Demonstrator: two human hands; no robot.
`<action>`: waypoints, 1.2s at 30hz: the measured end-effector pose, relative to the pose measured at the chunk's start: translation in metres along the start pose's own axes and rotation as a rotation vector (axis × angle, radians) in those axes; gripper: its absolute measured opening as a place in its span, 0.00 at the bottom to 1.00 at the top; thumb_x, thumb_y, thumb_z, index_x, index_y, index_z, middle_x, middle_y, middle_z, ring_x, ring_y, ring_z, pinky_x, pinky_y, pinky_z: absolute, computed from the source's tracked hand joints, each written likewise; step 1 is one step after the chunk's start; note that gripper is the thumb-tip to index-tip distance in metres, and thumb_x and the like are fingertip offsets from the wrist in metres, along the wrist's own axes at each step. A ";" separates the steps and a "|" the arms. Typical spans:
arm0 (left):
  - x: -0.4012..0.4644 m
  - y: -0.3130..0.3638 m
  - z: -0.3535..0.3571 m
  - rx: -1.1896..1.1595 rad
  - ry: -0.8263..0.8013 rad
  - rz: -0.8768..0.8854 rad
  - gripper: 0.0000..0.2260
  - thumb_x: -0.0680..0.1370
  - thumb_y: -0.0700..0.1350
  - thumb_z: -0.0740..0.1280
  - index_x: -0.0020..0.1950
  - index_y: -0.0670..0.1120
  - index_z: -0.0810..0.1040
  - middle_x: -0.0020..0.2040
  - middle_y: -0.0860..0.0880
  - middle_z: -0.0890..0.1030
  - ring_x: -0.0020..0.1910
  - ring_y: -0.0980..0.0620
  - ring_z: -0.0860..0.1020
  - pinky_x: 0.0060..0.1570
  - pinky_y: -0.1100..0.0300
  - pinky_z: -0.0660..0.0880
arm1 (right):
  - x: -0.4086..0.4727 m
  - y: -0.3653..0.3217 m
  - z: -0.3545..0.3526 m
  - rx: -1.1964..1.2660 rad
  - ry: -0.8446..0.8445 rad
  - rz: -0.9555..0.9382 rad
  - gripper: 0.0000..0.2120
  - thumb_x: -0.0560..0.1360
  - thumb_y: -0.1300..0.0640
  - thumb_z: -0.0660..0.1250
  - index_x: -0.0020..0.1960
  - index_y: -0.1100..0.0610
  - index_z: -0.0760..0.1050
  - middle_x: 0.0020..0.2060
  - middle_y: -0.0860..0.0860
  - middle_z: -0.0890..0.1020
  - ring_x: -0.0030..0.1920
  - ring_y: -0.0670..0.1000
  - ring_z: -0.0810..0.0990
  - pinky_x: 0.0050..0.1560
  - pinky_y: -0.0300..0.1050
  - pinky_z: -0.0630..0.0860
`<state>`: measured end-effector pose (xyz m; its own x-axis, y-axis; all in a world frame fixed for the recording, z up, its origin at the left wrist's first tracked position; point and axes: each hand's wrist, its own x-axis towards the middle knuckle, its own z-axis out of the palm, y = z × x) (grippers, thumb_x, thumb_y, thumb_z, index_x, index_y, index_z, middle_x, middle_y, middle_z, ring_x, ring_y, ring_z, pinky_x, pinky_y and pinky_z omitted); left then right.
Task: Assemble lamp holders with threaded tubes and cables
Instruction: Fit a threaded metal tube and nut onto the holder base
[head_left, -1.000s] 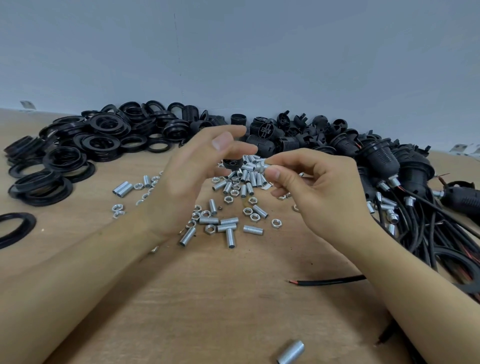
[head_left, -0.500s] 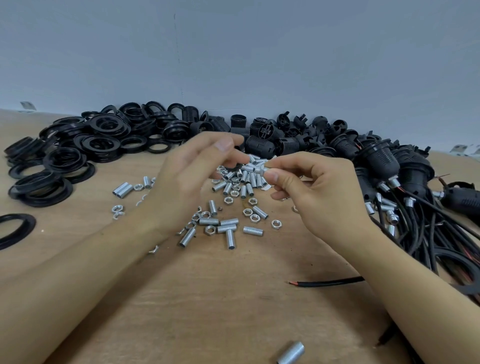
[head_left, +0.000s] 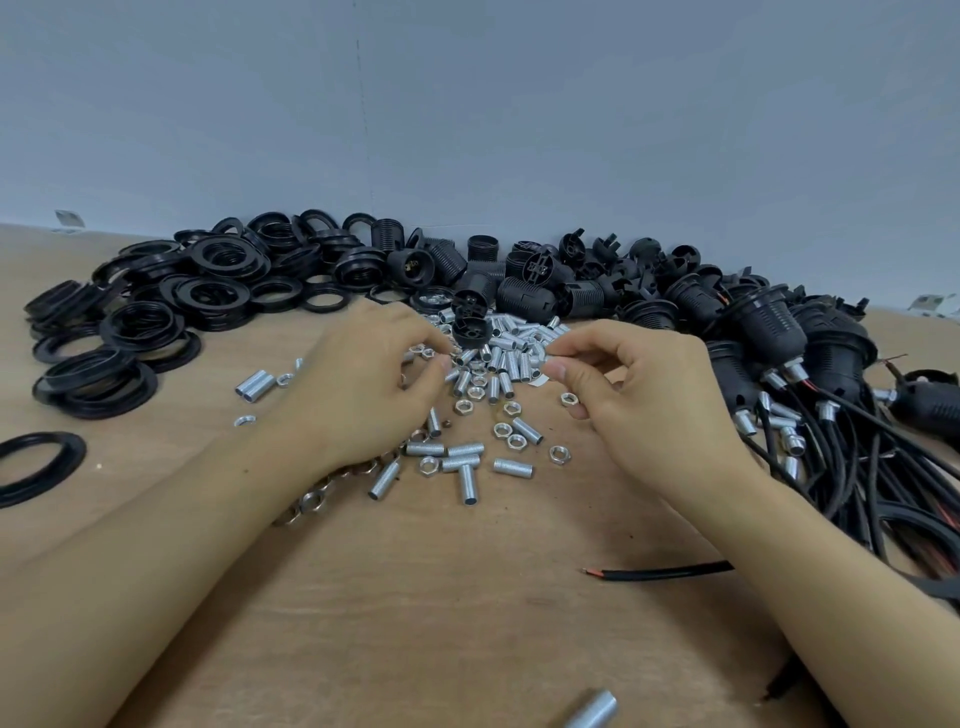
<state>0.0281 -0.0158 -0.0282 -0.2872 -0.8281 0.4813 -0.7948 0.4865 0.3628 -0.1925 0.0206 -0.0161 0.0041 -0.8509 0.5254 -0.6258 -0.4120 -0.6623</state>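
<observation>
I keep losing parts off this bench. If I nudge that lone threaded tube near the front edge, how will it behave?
The threaded tube is a round metal cylinder lying on its side on the smooth wooden table, so it would probably roll rather than slide. It lies near the table's near edge, so it might drop off. It looks rigid, unlikely to bend.

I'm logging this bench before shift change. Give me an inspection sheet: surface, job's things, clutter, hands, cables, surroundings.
Surface: wooden table, bare at the near middle.
Job's things: threaded tubes and hex nuts heaped at centre; black lamp holders behind them; black rings piled far left.
Clutter: one stray tube at the near edge.
Hands: left hand reaches into the tube heap; right hand pinches a small metal part, unclear which.
Cables: black cables bundled right; one loose end with bared wire.
Surroundings: plain grey wall.
</observation>
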 end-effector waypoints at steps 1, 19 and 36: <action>0.001 -0.003 0.000 0.018 0.012 -0.010 0.09 0.79 0.48 0.67 0.57 0.50 0.82 0.55 0.54 0.80 0.58 0.50 0.72 0.57 0.56 0.67 | 0.000 0.000 0.000 -0.002 0.001 0.001 0.03 0.73 0.58 0.74 0.44 0.51 0.83 0.35 0.41 0.82 0.35 0.44 0.82 0.40 0.41 0.80; 0.011 -0.005 0.014 -0.088 -0.161 0.102 0.31 0.78 0.51 0.70 0.78 0.53 0.62 0.68 0.56 0.74 0.70 0.54 0.67 0.69 0.55 0.65 | 0.000 0.003 0.002 0.000 0.008 -0.017 0.02 0.73 0.59 0.73 0.44 0.52 0.83 0.36 0.45 0.83 0.36 0.49 0.81 0.41 0.54 0.81; -0.001 0.037 0.000 -1.140 0.025 -0.171 0.17 0.64 0.50 0.75 0.47 0.44 0.76 0.44 0.44 0.87 0.43 0.47 0.86 0.45 0.56 0.83 | -0.004 -0.018 -0.004 0.302 0.056 -0.076 0.09 0.74 0.63 0.72 0.48 0.50 0.80 0.39 0.45 0.83 0.41 0.47 0.84 0.38 0.30 0.77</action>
<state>-0.0007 0.0034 -0.0150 -0.2012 -0.9082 0.3671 0.1266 0.3475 0.9291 -0.1843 0.0332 -0.0038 -0.0058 -0.7981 0.6025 -0.3649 -0.5593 -0.7444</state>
